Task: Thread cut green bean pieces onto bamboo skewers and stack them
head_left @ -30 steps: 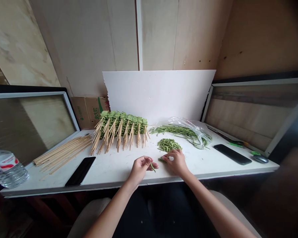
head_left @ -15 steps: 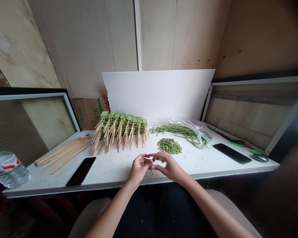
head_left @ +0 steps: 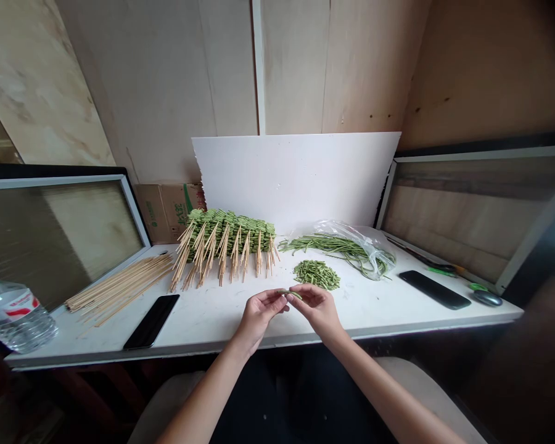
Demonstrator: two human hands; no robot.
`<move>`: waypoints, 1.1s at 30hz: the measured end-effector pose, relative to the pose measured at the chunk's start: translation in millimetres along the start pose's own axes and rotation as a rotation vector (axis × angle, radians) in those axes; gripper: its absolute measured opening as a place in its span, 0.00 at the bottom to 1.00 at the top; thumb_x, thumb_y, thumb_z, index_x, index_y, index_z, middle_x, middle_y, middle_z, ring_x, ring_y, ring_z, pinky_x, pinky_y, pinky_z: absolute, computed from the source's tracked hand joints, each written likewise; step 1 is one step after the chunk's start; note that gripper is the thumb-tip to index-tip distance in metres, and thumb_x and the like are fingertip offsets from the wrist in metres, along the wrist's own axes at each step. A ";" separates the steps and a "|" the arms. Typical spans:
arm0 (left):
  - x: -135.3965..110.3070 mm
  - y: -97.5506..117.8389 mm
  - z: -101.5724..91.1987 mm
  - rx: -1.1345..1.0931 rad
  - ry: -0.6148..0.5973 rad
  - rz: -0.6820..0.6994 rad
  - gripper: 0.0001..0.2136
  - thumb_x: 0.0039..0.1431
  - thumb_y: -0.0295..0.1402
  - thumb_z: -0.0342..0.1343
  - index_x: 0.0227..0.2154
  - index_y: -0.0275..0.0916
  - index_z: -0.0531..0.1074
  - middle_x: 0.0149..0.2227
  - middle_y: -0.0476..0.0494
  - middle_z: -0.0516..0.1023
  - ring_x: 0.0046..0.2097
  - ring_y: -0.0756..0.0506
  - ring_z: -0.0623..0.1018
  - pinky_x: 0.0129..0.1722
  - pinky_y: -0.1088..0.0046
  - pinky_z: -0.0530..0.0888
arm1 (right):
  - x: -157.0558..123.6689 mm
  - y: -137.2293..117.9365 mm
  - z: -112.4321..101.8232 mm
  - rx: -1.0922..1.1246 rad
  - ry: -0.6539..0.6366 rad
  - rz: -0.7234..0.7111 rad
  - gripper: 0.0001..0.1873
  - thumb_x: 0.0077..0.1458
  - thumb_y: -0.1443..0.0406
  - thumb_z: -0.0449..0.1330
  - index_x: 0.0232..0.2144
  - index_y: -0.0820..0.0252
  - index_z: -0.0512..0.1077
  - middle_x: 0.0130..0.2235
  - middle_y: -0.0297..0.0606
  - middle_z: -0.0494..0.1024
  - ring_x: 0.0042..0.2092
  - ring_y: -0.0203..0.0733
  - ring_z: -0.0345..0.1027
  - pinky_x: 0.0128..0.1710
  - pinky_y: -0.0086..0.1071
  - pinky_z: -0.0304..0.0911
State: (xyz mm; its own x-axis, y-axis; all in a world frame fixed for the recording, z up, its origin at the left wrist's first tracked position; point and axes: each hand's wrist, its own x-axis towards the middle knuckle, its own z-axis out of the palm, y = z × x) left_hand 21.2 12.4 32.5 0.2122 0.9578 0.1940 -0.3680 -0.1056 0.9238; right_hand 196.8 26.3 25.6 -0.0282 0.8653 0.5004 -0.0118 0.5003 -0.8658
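Note:
Above the front of the white table, my left hand and my right hand meet at the fingertips. Both pinch a short piece of green bean, most of it hidden by the fingers. Just beyond them lies a small heap of cut green bean pieces. Long uncut green beans rest behind the heap, partly inside a clear plastic bag. To the left is a stack of skewered bean pieces, with the bare skewer ends pointing toward me.
Loose bamboo skewers and a black phone lie at left, near a water bottle. At right are another dark phone and a green-and-grey object. A white board and a cardboard box stand behind.
My hands have closed in on each other, and the fingers of my right hand have come down to pinch the bean piece. The view has shifted slightly.

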 end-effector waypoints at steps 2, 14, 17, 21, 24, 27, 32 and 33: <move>0.0 -1.5 1.6 0.000 0.029 0.024 0.17 0.55 0.42 0.71 0.42 0.34 0.83 0.38 0.40 0.84 0.38 0.48 0.78 0.45 0.69 0.74 | -3.8 -2.0 4.4 -0.062 -0.012 -0.064 0.11 0.55 0.55 0.71 0.37 0.54 0.81 0.39 0.41 0.83 0.40 0.47 0.75 0.39 0.38 0.70; 3.9 3.3 -9.3 0.290 -0.040 0.094 0.19 0.60 0.49 0.64 0.34 0.33 0.81 0.27 0.45 0.78 0.28 0.49 0.74 0.35 0.71 0.72 | 0.7 -32.1 -6.1 -0.432 -0.214 -0.383 0.14 0.68 0.64 0.59 0.54 0.48 0.75 0.44 0.41 0.79 0.47 0.48 0.68 0.50 0.45 0.66; 2.8 1.4 -10.0 0.401 -0.103 0.083 0.20 0.62 0.49 0.61 0.28 0.34 0.79 0.25 0.45 0.77 0.27 0.50 0.71 0.31 0.73 0.69 | 4.5 -33.9 -11.1 -0.509 -0.319 -0.466 0.15 0.67 0.68 0.58 0.54 0.49 0.76 0.43 0.41 0.78 0.46 0.48 0.66 0.48 0.44 0.66; -0.7 5.5 -8.3 0.514 -0.172 0.059 0.20 0.63 0.48 0.60 0.27 0.35 0.79 0.25 0.44 0.76 0.27 0.49 0.70 0.31 0.72 0.68 | 8.2 -35.1 -16.0 -0.585 -0.339 -0.504 0.11 0.66 0.70 0.58 0.39 0.53 0.80 0.36 0.40 0.79 0.42 0.48 0.65 0.43 0.42 0.65; -5.0 13.3 -3.9 0.586 -0.174 0.076 0.18 0.64 0.46 0.59 0.28 0.36 0.80 0.26 0.44 0.77 0.30 0.47 0.72 0.34 0.70 0.70 | 7.8 -34.6 -15.9 -0.560 -0.336 -0.484 0.11 0.65 0.70 0.59 0.33 0.53 0.79 0.34 0.40 0.79 0.41 0.49 0.65 0.42 0.43 0.65; -9.0 19.4 0.4 0.632 -0.173 0.142 0.16 0.64 0.43 0.59 0.27 0.37 0.81 0.27 0.43 0.79 0.33 0.44 0.76 0.37 0.69 0.72 | 3.5 -31.1 -10.5 -0.418 -0.245 -0.382 0.12 0.64 0.67 0.61 0.28 0.53 0.78 0.31 0.38 0.79 0.41 0.48 0.66 0.44 0.43 0.65; -10.5 19.1 3.0 0.577 -0.161 0.229 0.13 0.63 0.39 0.61 0.26 0.38 0.82 0.27 0.42 0.79 0.32 0.44 0.77 0.37 0.68 0.74 | -4.0 -18.0 2.0 -0.168 -0.100 -0.160 0.15 0.59 0.54 0.66 0.25 0.54 0.78 0.28 0.39 0.78 0.38 0.47 0.69 0.39 0.40 0.67; -10.2 18.1 3.2 0.550 -0.162 0.232 0.13 0.63 0.39 0.61 0.26 0.38 0.82 0.27 0.42 0.79 0.32 0.44 0.77 0.36 0.68 0.74 | -5.0 -16.1 4.1 -0.121 -0.086 -0.118 0.16 0.57 0.51 0.67 0.25 0.54 0.78 0.28 0.39 0.78 0.36 0.47 0.69 0.37 0.39 0.67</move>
State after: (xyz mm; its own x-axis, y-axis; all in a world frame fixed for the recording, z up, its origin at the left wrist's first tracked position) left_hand 15.2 -0.1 48.3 0.3329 0.8454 0.4178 0.0908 -0.4697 0.8781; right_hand 193.0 13.8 37.0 -0.1196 0.7972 0.5918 0.0998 0.6027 -0.7917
